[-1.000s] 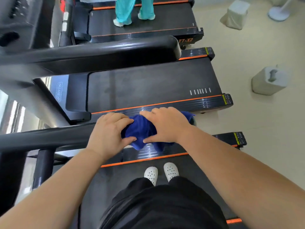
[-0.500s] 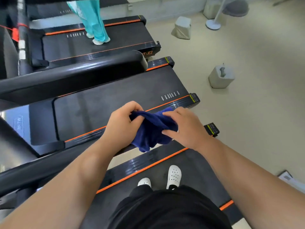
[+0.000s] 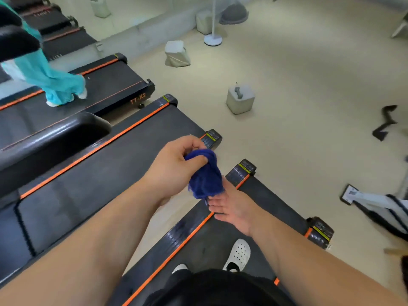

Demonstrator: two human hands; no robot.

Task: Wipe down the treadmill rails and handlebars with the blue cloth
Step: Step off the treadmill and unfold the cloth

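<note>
My left hand (image 3: 174, 164) grips the bunched blue cloth (image 3: 205, 177), which hangs down from its fingers above the gap between two treadmills. Just below the cloth is my right hand (image 3: 231, 208), its fingers fairly straight and touching the cloth's lower end. Under both hands runs the orange-striped side rail (image 3: 189, 235) of the treadmill I stand on. The glossy black handlebar (image 3: 55, 133) of the neighbouring treadmill lies at the left, apart from both hands. My own treadmill's handlebar is out of view.
A person in teal trousers (image 3: 55, 85) stands on the far treadmill. On the beige floor stand a grey block with a dumbbell (image 3: 240, 98), another block (image 3: 176, 54) and a fan stand (image 3: 213, 39). A black strap (image 3: 384, 124) and a white frame (image 3: 375, 202) lie right.
The view swung right, away from the handlebar. The cloth came off the rail; my left hand now holds it alone, bunched, and my right hand has dropped beneath it.
</note>
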